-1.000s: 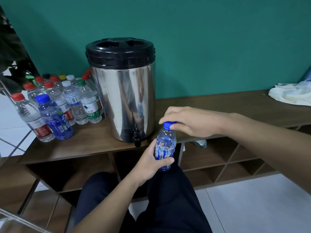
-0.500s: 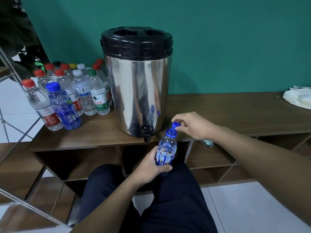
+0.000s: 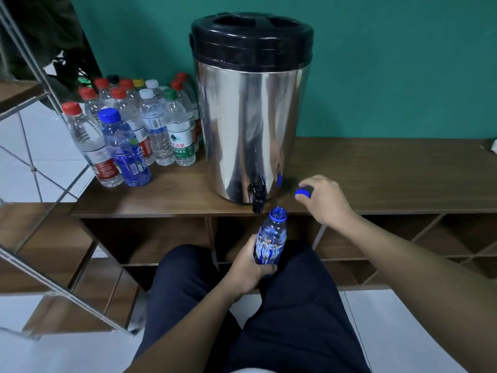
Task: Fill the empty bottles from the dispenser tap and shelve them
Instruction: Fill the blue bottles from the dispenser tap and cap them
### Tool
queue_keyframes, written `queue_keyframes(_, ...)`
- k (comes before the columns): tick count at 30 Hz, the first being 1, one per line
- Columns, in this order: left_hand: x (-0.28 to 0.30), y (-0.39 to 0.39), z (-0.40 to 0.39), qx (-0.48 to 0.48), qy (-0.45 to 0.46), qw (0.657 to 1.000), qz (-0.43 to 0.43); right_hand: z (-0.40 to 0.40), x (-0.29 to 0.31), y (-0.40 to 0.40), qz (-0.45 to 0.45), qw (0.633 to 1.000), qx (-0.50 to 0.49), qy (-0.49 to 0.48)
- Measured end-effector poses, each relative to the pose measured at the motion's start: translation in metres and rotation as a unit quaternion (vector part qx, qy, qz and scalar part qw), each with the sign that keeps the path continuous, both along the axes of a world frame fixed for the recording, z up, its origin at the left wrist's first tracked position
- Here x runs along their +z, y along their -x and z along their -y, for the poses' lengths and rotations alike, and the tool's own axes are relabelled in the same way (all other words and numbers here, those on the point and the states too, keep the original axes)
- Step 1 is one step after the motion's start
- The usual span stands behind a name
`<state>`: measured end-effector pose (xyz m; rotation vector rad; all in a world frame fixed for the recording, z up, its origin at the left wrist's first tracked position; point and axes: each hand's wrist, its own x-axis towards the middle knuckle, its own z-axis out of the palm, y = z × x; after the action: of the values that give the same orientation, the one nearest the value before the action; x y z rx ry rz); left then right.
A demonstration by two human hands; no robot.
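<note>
Head view: we look down on an uncapped blue bottle (image 3: 271, 238) held just near of the dispenser tap (image 3: 257, 196).
Step in hand: as we judge it, parking the cap, then bringing the bottle mouth under the spout.
Doing it well: we would set the blue cap (image 3: 303, 191) flat on the wooden counter (image 3: 390, 170), right of the steel dispenser (image 3: 251, 117), where it cannot roll; then raise the bottle upright until its mouth sits directly beneath the tap before opening it.
Left hand (image 3: 248, 267): fingers wrapped around the bottle's lower body, holding it nearly upright above the lap.
Right hand (image 3: 324, 201): palm down over the counter edge, fingertips pinching the cap.
Bottle stock: capped bottles (image 3: 139, 130) stand grouped at the far left of the counter.
</note>
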<state>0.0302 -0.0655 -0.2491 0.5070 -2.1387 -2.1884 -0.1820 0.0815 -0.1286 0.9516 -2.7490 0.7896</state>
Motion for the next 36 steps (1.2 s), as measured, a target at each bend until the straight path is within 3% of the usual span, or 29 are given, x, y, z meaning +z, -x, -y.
queue_keyframes(3,-0.009,-0.011,0.003,0.023,-0.008,1.000,0.014,0.011,0.024,-0.034,0.010,0.995,0.010,0.100)
queue_keyframes(7,-0.015,-0.023,0.004,0.053,-0.043,0.998,0.008,0.032,0.065,-0.084,0.124,0.972,0.052,0.194)
queue_keyframes(13,-0.006,-0.025,0.004,0.091,-0.037,0.995,-0.023,0.053,0.094,-0.114,0.185,0.967,0.112,0.134)
queue_keyframes(17,-0.002,-0.027,0.002,0.107,-0.032,0.992,-0.050,0.055,0.094,-0.108,0.158,0.975,0.112,0.108)
queue_keyframes(21,0.004,-0.027,0.000,0.107,-0.030,0.991,-0.068,0.056,0.091,-0.104,0.214,0.966,0.090,0.118)
queue_keyframes(26,0.005,-0.032,-0.001,0.112,-0.023,0.991,-0.075,0.055,0.079,-0.098,0.337,0.911,0.046,0.234)
queue_keyframes(33,-0.002,-0.033,0.003,0.126,0.002,0.991,-0.054,0.051,0.057,-0.096,0.402,0.863,0.025,0.306)
queue_keyframes(36,-0.003,-0.034,0.004,0.129,0.005,0.991,-0.046,0.048,0.044,-0.096,0.452,0.822,0.026,0.346)
